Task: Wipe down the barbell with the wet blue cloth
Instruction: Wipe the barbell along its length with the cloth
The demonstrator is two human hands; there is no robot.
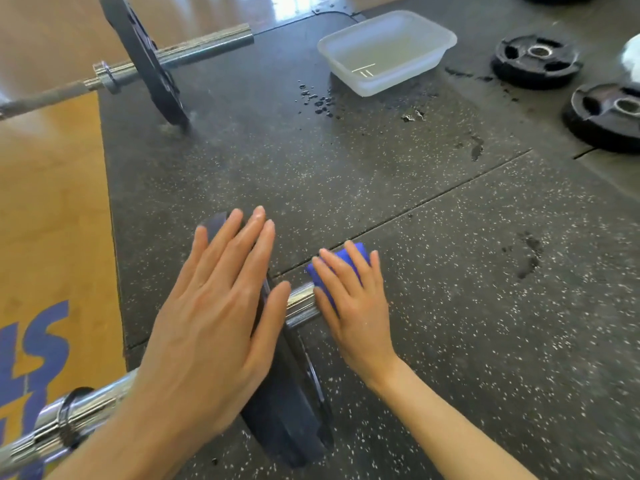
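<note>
A chrome barbell (300, 303) lies across the black rubber floor close to me, with a dark weight plate (284, 410) on its sleeve. My left hand (214, 313) rests flat, fingers spread, against the top of that plate. Just to the right, my right hand (349, 303) presses the blue cloth (356, 252) around the end of the sleeve, covering its tip. A short shiny stretch of sleeve shows between my two hands. The bar's shaft (83, 407) runs off to the lower left.
A second barbell (194, 51) with a plate (145, 60) lies at the back left. A translucent plastic tub (388, 50) of water stands at the back centre, with droplets (317, 98) beside it. Two loose plates (536, 60) (609, 114) lie far right. A wooden platform (52, 202) is on the left.
</note>
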